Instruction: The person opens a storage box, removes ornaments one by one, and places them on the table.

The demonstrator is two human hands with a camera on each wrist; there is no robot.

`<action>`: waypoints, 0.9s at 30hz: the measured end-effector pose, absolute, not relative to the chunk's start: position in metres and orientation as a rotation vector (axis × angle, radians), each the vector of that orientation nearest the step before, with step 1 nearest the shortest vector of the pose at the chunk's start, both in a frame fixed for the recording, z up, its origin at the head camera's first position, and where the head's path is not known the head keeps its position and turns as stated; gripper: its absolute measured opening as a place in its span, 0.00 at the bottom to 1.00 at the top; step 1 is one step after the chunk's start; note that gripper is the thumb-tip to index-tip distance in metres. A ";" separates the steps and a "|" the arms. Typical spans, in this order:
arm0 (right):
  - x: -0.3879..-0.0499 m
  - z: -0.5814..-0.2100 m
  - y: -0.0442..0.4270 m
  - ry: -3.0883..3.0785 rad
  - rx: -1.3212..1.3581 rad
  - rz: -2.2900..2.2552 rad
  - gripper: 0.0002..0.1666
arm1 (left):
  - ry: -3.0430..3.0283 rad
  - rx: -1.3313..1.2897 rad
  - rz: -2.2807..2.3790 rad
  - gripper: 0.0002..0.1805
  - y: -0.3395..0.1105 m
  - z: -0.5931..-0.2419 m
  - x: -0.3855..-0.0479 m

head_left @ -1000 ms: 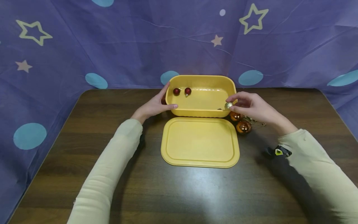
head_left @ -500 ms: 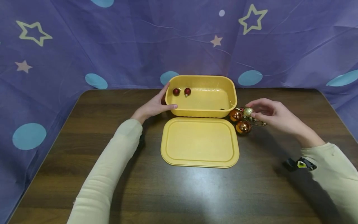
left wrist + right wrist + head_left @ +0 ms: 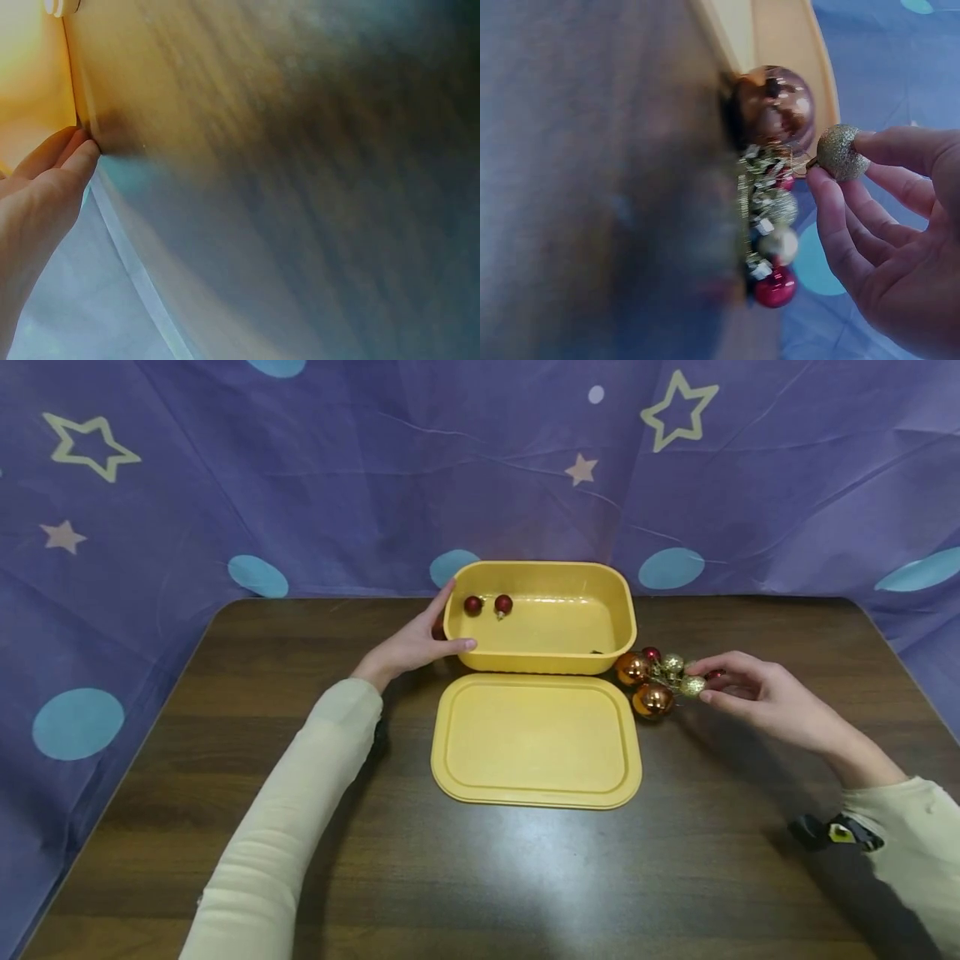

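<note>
My left hand (image 3: 411, 647) holds the left end of the yellow box (image 3: 540, 664), thumb on the front rim and fingers round the outer side. Inside the box, two dark red balls (image 3: 503, 604) lie at the left, with a small dark bit near the front right. My right hand (image 3: 780, 706) pinches a glittery gold ball (image 3: 843, 153) between thumb and fingertips, over a cluster right of the box. That cluster has copper balls (image 3: 653, 700), another gold ball (image 3: 672, 663) and red balls (image 3: 775, 286).
The yellow lid (image 3: 537, 742) lies flat in front of the box on the brown wooden table (image 3: 450, 877). Behind the table hangs a purple cloth (image 3: 375, 468) with stars and blue dots. A dark device (image 3: 840, 833) is worn at the right wrist.
My right hand has moved right and slightly nearer, from the box's right rim to beyond the copper balls, still pinching a gold ball. The left hand, box and lid have stayed put.
</note>
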State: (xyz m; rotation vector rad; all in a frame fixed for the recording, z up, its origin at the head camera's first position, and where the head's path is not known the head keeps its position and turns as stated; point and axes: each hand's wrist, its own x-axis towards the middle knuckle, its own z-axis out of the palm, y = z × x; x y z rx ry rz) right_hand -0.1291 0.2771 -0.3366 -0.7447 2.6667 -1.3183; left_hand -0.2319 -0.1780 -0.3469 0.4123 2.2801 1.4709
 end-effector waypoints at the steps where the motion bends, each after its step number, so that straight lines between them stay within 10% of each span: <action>1: -0.128 -0.340 0.278 2.662 -0.765 -1.319 0.20 | 2.280 0.414 1.473 0.56 -0.178 -0.347 -0.232; 27: -0.124 -0.367 0.268 2.751 -0.797 -1.166 0.27 | 2.286 0.415 1.464 0.56 -0.178 -0.345 -0.230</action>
